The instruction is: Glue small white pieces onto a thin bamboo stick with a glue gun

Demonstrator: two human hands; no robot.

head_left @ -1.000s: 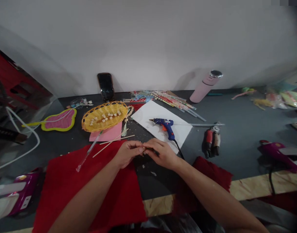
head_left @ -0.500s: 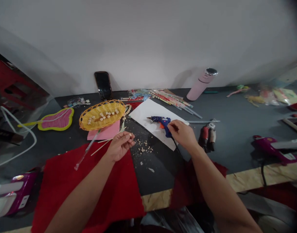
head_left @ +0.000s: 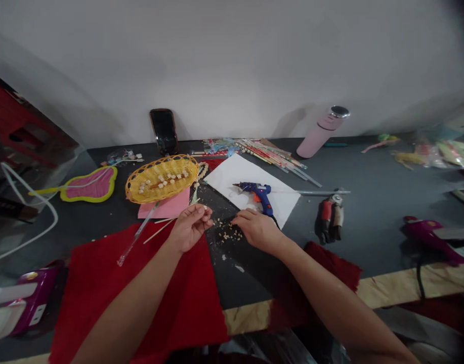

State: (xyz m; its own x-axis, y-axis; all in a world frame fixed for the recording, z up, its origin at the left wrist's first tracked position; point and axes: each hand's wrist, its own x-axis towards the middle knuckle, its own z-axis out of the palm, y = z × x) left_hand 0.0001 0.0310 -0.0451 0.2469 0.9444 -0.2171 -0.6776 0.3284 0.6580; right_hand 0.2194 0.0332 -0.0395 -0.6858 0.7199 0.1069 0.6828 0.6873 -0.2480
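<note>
Pinched between thumb and fingertips, the grip of the left hand closes on a small pale bead, raised just over the far edge of the red cloth, with a thin stick running from under the hand toward the left. Just right of that grip, a scatter of small pale beads lies on the dark surface, between the two hands. The right hand rests low over the right side of the scatter, fingertips down among the beads and drawn close together; whether they hold one cannot be told. Just beyond the right hand, a blue glue gun lies on a white sheet, its nozzle pointing left and its cord passing under the wrist. Farther left, a yellow woven basket holds more pale beads and sits partly on a pink sheet. A clear rod leans from the basket onto the cloth. At the far edge a phone stands against the wall, and a pink flask leans well to the right.
</note>
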